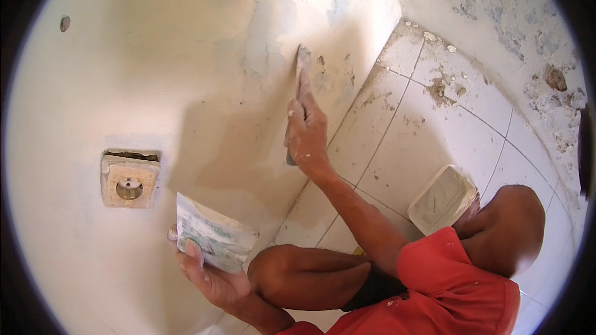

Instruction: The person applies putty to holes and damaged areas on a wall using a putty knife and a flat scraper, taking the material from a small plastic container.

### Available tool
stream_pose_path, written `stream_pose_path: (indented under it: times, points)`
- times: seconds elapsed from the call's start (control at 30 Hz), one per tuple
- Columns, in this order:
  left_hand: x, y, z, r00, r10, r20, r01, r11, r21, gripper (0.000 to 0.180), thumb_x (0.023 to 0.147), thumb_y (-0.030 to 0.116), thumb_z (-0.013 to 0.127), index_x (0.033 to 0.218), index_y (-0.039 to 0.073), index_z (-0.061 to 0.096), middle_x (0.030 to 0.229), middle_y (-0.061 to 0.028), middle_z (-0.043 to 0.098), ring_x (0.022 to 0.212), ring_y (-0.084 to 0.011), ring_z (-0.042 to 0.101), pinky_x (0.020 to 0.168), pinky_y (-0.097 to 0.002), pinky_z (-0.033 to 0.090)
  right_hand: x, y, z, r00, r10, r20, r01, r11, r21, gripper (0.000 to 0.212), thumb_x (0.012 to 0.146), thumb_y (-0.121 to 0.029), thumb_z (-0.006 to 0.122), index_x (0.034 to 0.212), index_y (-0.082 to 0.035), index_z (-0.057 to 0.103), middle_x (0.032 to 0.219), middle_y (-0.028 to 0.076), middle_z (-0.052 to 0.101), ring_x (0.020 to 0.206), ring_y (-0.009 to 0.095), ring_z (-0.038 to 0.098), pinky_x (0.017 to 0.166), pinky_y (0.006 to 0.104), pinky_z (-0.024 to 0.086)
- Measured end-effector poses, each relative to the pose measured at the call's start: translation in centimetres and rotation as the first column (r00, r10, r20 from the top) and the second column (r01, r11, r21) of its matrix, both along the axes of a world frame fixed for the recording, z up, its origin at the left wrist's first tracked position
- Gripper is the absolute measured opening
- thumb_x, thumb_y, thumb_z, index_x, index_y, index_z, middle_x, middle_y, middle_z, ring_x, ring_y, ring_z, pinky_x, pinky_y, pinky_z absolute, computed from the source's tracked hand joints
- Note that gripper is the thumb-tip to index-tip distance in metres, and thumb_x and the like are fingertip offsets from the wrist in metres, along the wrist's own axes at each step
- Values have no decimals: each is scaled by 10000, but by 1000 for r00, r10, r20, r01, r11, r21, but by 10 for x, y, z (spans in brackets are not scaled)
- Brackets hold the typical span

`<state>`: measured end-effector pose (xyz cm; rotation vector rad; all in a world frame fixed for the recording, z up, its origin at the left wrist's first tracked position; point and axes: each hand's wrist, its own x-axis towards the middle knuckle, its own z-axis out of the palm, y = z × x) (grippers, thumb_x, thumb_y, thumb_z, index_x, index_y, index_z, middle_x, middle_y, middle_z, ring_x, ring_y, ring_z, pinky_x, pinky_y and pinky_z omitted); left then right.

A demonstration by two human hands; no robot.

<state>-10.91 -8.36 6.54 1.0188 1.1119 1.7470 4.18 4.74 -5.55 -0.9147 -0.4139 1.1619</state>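
From here I see a square socket [129,177] at left and dirt-speckled white floor tiles [428,133] rightward.

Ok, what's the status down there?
Right hand gripping flat smeared scraper at patchy cream wall. Left hand holding thin rectangular smeared plate. Pale rectangular tub on white tiled floor; nothing seen blocking the scraper.

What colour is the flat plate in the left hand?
The flat plate is whitish with grey-green patches; it shows best in the head view.
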Motion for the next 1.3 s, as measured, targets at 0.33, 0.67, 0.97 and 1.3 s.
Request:
stream_pose_path:
  times: [0.33,0.67,0.97,1.3]
  points:
    - [-4,1,-8,999,36,13,-36,999,14,319,945,161,580,1217,2,528,1185,-97,583,1074,-219,556,890,-401,480,43,25,3,999,-48,-19,47,999,-18,396,992,-144,443,1368,-22,477,655,11,455,454,89,405,431,278,392]
    - [2,15,-11,993,71,-89,-71,997,-3,379,932,208,604,1250,20,519,1173,-83,568,1074,-211,542,868,-399,482,44,17,7,1000,12,-6,-11,1000,17,518,983,-124,425,1481,-8,338,705,36,522,457,87,408,441,292,416]
    - [8,13,-10,991,94,-94,-95,996,-3,341,936,222,602,1218,39,545,1187,-74,570,1068,-200,545,866,-394,478,52,18,-24,1000,-20,-17,19,1000,-16,502,990,-108,410,1488,-66,361,734,-3,458,439,70,407,391,223,399]
    - [11,14,-11,997,74,-29,-74,997,1,337,931,208,610,1219,46,543,1174,-69,572,1058,-195,545,848,-390,486,63,16,-45,999,36,24,-34,998,-51,507,983,-110,383,1486,-56,360,706,-8,463,440,66,405,371,217,371]
